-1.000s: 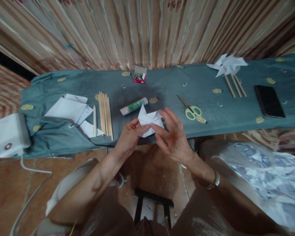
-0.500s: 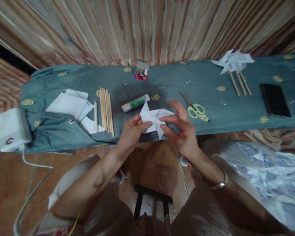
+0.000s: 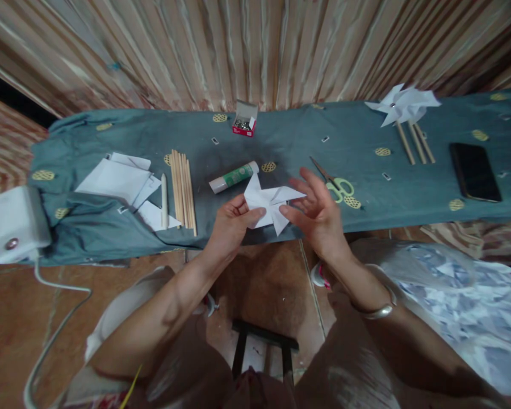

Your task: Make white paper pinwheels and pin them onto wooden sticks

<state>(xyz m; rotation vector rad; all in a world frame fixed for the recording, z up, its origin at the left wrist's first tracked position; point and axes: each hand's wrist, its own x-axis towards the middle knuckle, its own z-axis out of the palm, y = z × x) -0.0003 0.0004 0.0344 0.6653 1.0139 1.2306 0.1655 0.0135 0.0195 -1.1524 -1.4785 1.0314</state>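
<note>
A white folded paper pinwheel (image 3: 269, 201) is held just above the near edge of the cloth-covered table (image 3: 281, 142). My left hand (image 3: 230, 224) pinches its left side between thumb and fingers. My right hand (image 3: 319, 216) touches the right side with thumb and forefinger while the other fingers spread apart. A glue stick (image 3: 232, 177) lies just behind the pinwheel. Green-handled scissors (image 3: 334, 184) rest to the right of my right hand.
Wooden sticks (image 3: 183, 190), a white pencil-like stick (image 3: 164, 199) and loose paper sheets (image 3: 119, 182) lie at left. A small red box of pins (image 3: 243, 124) sits at the back. Finished pinwheels on sticks (image 3: 402, 111) and a black phone (image 3: 474, 171) are at right. A white device (image 3: 15, 224) with cable sits far left.
The paper has been opened out from a folded wad into a pinwheel shape with pointed blades. My right hand's fingers have spread again after closing on it.
</note>
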